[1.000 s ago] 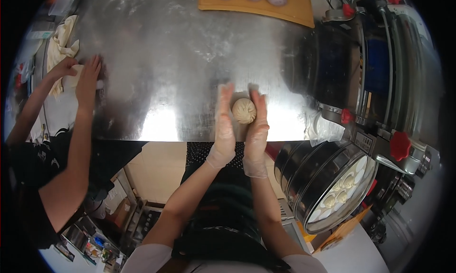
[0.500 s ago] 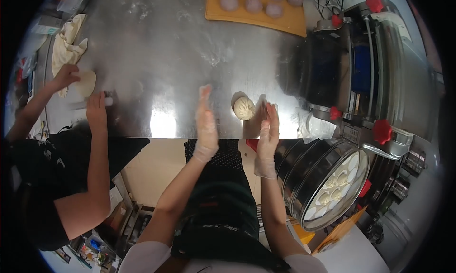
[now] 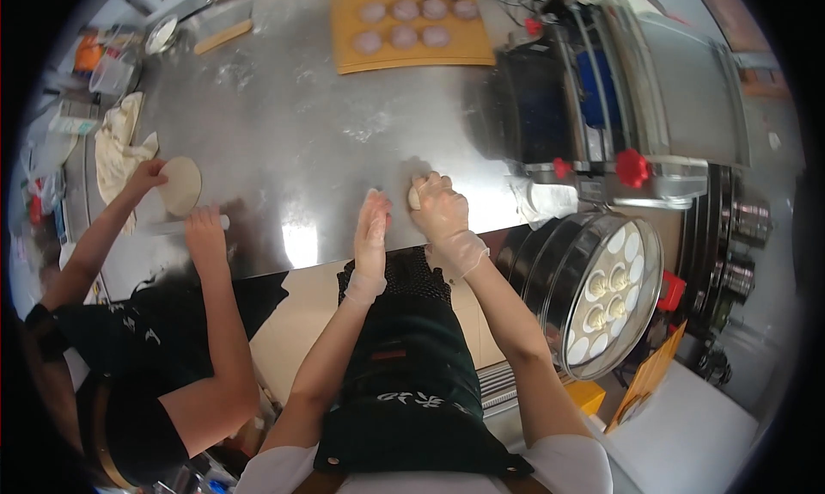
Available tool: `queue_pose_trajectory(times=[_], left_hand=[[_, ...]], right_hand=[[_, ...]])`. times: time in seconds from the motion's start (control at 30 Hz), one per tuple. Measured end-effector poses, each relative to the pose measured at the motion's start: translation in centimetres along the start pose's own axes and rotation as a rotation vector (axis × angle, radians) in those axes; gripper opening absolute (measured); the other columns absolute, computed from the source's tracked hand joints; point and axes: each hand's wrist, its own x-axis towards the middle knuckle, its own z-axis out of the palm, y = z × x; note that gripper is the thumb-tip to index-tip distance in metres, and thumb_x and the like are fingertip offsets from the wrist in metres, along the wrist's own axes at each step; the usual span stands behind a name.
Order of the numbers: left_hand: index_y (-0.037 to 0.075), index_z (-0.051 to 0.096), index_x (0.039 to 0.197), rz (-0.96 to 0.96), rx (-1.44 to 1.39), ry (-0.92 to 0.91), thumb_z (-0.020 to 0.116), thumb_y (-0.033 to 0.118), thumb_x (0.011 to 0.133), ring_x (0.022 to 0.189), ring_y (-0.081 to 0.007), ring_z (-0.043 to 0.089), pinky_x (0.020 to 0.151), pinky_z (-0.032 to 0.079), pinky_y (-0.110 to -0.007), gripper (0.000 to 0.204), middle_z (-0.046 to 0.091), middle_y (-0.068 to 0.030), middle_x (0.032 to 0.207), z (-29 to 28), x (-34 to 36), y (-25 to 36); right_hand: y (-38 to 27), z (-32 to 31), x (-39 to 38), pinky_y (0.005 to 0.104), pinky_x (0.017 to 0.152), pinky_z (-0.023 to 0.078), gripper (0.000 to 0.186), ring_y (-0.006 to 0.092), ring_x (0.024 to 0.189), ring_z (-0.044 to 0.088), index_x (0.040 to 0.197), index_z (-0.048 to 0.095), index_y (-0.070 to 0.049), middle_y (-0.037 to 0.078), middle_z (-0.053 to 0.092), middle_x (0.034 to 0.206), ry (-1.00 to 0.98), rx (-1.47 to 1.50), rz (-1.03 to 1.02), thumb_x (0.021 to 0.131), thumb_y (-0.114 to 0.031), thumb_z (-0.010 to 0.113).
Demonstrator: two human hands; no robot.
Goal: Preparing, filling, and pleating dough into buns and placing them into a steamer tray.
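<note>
My right hand point(image 3: 442, 214), in a clear plastic glove, is curled around a pleated bun point(image 3: 414, 198) of pale dough near the front edge of the steel table. Most of the bun is hidden under the fingers. Left of it, my gloved left hand point(image 3: 371, 240) hovers at the table edge with its fingers stretched out and nothing in it. To my right stands a round stacked steamer point(image 3: 567, 369). Inside lie several pleated buns point(image 3: 617, 277) and white paper rounds point(image 3: 633, 246).
At left a co-worker's hands hold a flat dough round point(image 3: 181, 187) and press a rolling pin point(image 3: 225, 222). A yellow board point(image 3: 414, 60) bears several purplish balls point(image 3: 403, 36) at the back. On the right is a metal machine with red knobs point(image 3: 632, 168). A crumpled cloth point(image 3: 118, 154) lies far left.
My right hand has moved onto the bun and closed around it. The left hand stays open beside it. The co-worker's dough round has shifted, and the whole view has turned a little.
</note>
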Motion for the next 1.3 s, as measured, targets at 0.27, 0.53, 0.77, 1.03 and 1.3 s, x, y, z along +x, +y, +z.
queue_pose_trajectory(times=[0.27, 0.53, 0.77, 1.03, 1.3], left_hand=[[0.004, 0.044, 0.137, -0.525, -0.364, -0.393, 0.03, 0.061, 0.099, 0.13, -0.0218, 0.045, 0.112, 0.032, -0.039, 0.069, 0.05, -0.0083, 0.137, 13.0, -3.8, 0.1], [0.004, 0.038, 0.141, -0.768, -0.161, -0.831, 0.026, 0.061, 0.1, 0.133, -0.0223, 0.041, 0.112, 0.03, -0.039, 0.072, 0.044, -0.0106, 0.143, 31.6, -13.1, -4.4], [-0.003, 0.026, 0.148, -0.687, 0.137, -0.76, 0.033, 0.06, 0.099, 0.133, -0.0333, 0.042, 0.111, 0.032, -0.045, 0.079, 0.04, -0.0229, 0.145, 38.6, -15.9, -7.8], [-0.001, 0.035, 0.143, -0.601, 0.183, -0.333, 0.034, 0.057, 0.1, 0.129, -0.0319, 0.046, 0.109, 0.035, -0.043, 0.073, 0.045, -0.022, 0.141, 36.1, -16.4, -9.4], [0.0, 0.036, 0.143, -0.624, 0.117, -0.16, 0.037, 0.057, 0.099, 0.124, -0.03, 0.051, 0.106, 0.039, -0.041, 0.072, 0.05, -0.0193, 0.136, 35.3, -17.4, -11.3]], right_hand=[[7.2, -8.6, -11.2, 0.0337, 0.049, 0.052, 0.024, 0.0234, 0.073, 0.062, 0.099, 0.063, -0.006, 0.008, 0.06, 0.089, 0.349, 0.28, 0.269, 0.08, -0.02, 0.06], [23.5, -14.4, -30.2, 0.038, 0.072, 0.056, 0.054, 0.0267, 0.097, 0.063, 0.119, 0.059, -0.011, 0.007, 0.06, 0.113, 0.221, 0.55, 0.664, 0.07, -0.024, 0.076], [39.0, -12.0, -42.2, 0.043, 0.076, 0.055, 0.064, 0.0351, 0.101, 0.061, 0.128, 0.051, -0.006, 0.016, 0.06, 0.113, 0.244, 0.52, 0.973, 0.071, -0.019, 0.078], [46.7, -1.8, -39.8, 0.0443, 0.078, 0.054, 0.068, 0.0354, 0.102, 0.061, 0.129, 0.05, -0.004, 0.017, 0.059, 0.116, 0.206, 0.564, 0.963, 0.07, -0.021, 0.078], [47.9, 2.3, -39.0, 0.0413, 0.08, 0.053, 0.068, 0.032, 0.106, 0.057, 0.131, 0.048, -0.001, 0.014, 0.057, 0.115, 0.1, 0.489, 0.959, 0.074, -0.024, 0.077]])
